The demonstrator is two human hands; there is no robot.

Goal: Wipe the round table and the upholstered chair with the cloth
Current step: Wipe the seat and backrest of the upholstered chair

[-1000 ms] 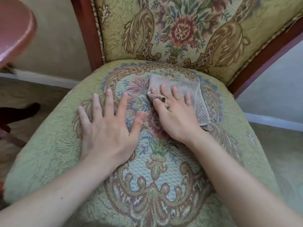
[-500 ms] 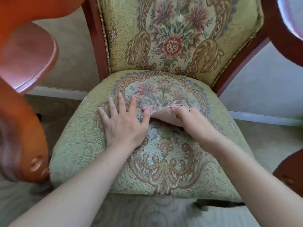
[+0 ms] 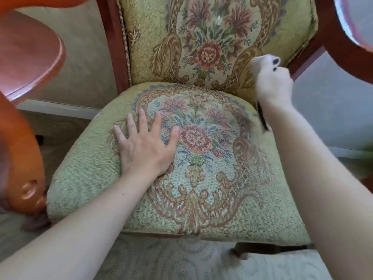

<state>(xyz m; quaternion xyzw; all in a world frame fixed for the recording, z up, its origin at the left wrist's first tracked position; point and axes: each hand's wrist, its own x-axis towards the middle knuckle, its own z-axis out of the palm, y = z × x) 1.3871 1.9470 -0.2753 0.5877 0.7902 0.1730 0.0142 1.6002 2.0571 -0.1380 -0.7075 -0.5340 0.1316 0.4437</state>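
The upholstered chair [image 3: 268,211] fills the view, its green floral seat facing me and its backrest upright behind. My left hand [image 3: 144,144] lies flat on the seat's left half, fingers spread, holding nothing. My right hand [image 3: 273,83] is raised at the lower right of the backrest, closed on the beige ribbed cloth [image 3: 256,64], which shows only as a folded edge above the knuckles. The round table [image 3: 30,53], reddish wood, shows its edge at the upper left.
The chair's dark red wooden frame [image 3: 110,43] runs up both sides of the backrest. A blurred orange-brown wooden arm [image 3: 22,158] curves close to the camera at left, another at the top right [image 3: 343,37]. Pale patterned carpet [image 3: 181,259] lies below the seat.
My right hand has lifted the cloth off the middle of the seat and carried it up and right to the backrest's lower right side. My left hand stays flat on the seat.
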